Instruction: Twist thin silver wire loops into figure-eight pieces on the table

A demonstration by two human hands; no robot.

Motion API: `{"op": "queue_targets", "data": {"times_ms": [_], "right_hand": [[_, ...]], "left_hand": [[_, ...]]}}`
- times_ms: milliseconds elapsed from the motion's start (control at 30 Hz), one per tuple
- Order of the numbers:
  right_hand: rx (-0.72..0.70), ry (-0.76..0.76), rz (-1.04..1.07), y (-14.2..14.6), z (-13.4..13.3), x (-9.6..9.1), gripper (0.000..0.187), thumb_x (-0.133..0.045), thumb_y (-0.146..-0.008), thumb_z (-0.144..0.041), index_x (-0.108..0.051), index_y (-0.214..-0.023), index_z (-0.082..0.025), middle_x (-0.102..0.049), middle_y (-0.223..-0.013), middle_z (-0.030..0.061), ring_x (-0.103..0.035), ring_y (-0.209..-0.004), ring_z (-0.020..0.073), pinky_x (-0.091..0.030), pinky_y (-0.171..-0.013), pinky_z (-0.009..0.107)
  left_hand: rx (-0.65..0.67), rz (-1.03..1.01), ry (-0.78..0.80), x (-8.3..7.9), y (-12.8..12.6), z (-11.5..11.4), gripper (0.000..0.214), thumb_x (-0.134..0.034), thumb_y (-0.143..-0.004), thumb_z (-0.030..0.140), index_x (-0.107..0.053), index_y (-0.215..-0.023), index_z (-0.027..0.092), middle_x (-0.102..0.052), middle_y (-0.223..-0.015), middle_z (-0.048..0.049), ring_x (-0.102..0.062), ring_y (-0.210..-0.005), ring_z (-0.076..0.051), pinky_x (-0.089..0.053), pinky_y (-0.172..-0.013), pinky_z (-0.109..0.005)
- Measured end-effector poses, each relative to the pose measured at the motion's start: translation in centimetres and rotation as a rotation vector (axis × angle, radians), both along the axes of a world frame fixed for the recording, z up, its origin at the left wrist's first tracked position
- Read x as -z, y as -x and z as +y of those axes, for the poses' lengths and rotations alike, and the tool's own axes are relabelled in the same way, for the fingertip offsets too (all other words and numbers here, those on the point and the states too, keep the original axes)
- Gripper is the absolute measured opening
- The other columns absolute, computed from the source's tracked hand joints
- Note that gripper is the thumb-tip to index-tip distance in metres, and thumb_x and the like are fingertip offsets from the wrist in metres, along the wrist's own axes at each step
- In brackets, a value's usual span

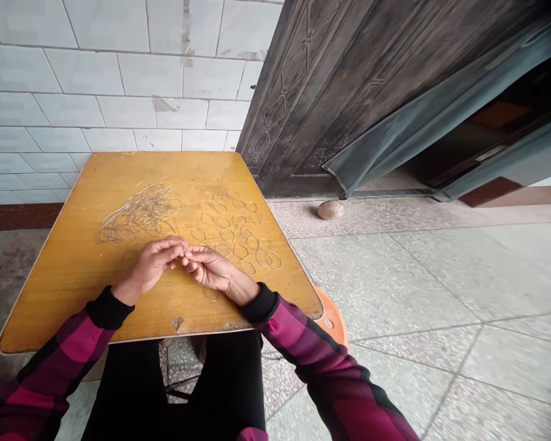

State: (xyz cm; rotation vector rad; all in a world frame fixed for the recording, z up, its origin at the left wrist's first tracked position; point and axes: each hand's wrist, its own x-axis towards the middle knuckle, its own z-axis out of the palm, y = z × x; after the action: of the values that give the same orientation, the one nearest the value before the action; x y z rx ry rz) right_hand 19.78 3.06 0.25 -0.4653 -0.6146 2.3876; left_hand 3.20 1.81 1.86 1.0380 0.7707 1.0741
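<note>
Magenta plaid sleeves [303, 343] at both lower corners, left hand [151, 266] and right hand [209, 269] half curled, fingertips [182, 250] meeting just above the yellow tabletop [59, 294], any hold on fine wire too thin to tell; tangled wire loops [138, 214] upper left, separate loops [227, 235] right of centre, a close, steady pinch suiting them.

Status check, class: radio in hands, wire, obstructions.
Left hand, right hand: fingertips meeting over wooden tabletop, grip unclear. Wire tangle ahead left, wire loops ahead right. Single loop by right wrist.
</note>
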Motion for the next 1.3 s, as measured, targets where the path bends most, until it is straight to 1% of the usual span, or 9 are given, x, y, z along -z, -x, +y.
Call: {"op": "queue_targets", "data": {"times_ms": [133, 300, 367, 433, 567, 700, 833, 1000, 1300], "right_hand": [[0.050, -0.078, -0.121, 0.0, -0.4, -0.2, 0.008, -0.069, -0.083, -0.015, -0.066, -0.084, -0.008, -0.071, -0.072, 0.0023, -0.065, -0.052, 0.0031, -0.053, -0.050, 0.007], [0.358, -0.357, -0.284, -0.4, -0.9, -1.6, 0.029, -0.068, -0.081, -0.042, -0.066, -0.086, -0.014, -0.071, -0.077, 0.0015, -0.063, -0.052, 0.0049, -0.052, -0.044, 0.012], [0.443, -0.468, -0.335, -0.5, -1.1, -1.9, 0.029, -0.074, -0.076, -0.041, -0.065, -0.088, -0.016, -0.071, -0.078, 0.0003, -0.063, -0.051, 0.0057, -0.051, -0.043, 0.014], [0.466, -0.524, -0.379, -0.4, -1.1, -2.0, 0.030, -0.078, -0.071, -0.036, -0.064, -0.090, -0.017, -0.070, -0.076, -0.0012, -0.062, -0.050, 0.0062, -0.051, -0.044, 0.015], [0.507, -0.496, -0.404, -0.4, -0.8, -1.5, 0.030, -0.078, -0.071, -0.035, -0.063, -0.089, -0.017, -0.068, -0.069, -0.0023, -0.062, -0.051, 0.0067, -0.052, -0.047, 0.017], [0.558, -0.460, -0.407, -0.6, -0.3, -0.9, 0.034, -0.078, -0.070, -0.036, -0.064, -0.095, -0.018, -0.069, -0.073, -0.0016, -0.064, -0.056, 0.0077, -0.054, -0.051, 0.018], [0.590, -0.544, -0.450, -0.6, -0.4, -0.6, 0.037, -0.075, -0.074, -0.036, -0.066, -0.107, -0.020, -0.070, -0.076, -0.0012, -0.065, -0.058, 0.0083, -0.056, -0.057, 0.022], [0.640, -0.673, -0.563, -0.3, -0.8, -0.3, 0.036, -0.070, -0.078, -0.036, -0.068, -0.112, -0.023, -0.070, -0.077, -0.0006, -0.066, -0.060, 0.0095, -0.057, -0.059, 0.025], [0.691, -0.959, -0.764, -0.3, -1.0, -0.2, 0.028, -0.060, -0.087, -0.036, -0.071, -0.109, -0.023, -0.066, -0.066, -0.0010, -0.059, -0.049, 0.0085, -0.051, -0.056, 0.024]], "left_hand": [[-0.047, 0.052, -0.007, -0.3, 0.2, -0.1, 0.020, -0.075, -0.071, 0.033, -0.071, -0.073, 0.013, -0.063, -0.071, -0.0028, -0.051, -0.058, -0.009, -0.036, -0.051, -0.021], [-0.219, 0.218, -0.048, -0.4, 0.9, 0.3, 0.020, -0.071, -0.072, 0.033, -0.069, -0.070, 0.014, -0.057, -0.056, 0.0007, -0.046, -0.048, -0.007, -0.033, -0.046, -0.020], [-0.243, 0.287, -0.083, -0.3, 1.0, 0.5, 0.020, -0.069, -0.074, 0.033, -0.068, -0.068, 0.014, -0.059, -0.058, 0.0000, -0.047, -0.047, -0.007, -0.035, -0.046, -0.021], [-0.238, 0.303, -0.090, -0.2, 0.9, 0.4, 0.020, -0.069, -0.075, 0.031, -0.068, -0.067, 0.014, -0.061, -0.060, -0.0010, -0.048, -0.048, -0.007, -0.037, -0.046, -0.021], [-0.192, 0.111, 0.044, -0.6, 0.5, 0.1, 0.017, -0.074, -0.069, 0.028, -0.069, -0.070, 0.013, -0.066, -0.068, -0.0026, -0.053, -0.053, -0.007, -0.042, -0.049, -0.019], [-0.100, -0.100, 0.218, -0.8, -0.1, -0.4, 0.020, -0.080, -0.063, 0.022, -0.070, -0.076, 0.011, -0.069, -0.074, -0.0044, -0.061, -0.062, -0.008, -0.050, -0.058, -0.018], [-0.137, -0.231, 0.275, -0.2, -0.7, -0.7, 0.015, -0.078, -0.067, 0.016, -0.069, -0.077, 0.011, -0.070, -0.075, -0.0039, -0.065, -0.067, -0.009, -0.053, -0.065, -0.017], [-0.239, -0.243, 0.263, 0.1, -0.8, -0.7, 0.018, -0.079, -0.066, 0.015, -0.066, -0.078, 0.012, -0.071, -0.073, -0.0028, -0.065, -0.063, -0.008, -0.053, -0.061, -0.017], [-0.273, -0.186, 0.206, 0.3, -0.8, -0.8, 0.028, -0.083, -0.061, 0.025, -0.067, -0.079, 0.012, -0.071, -0.073, -0.0033, -0.064, -0.063, -0.009, -0.052, -0.061, -0.021]]}}
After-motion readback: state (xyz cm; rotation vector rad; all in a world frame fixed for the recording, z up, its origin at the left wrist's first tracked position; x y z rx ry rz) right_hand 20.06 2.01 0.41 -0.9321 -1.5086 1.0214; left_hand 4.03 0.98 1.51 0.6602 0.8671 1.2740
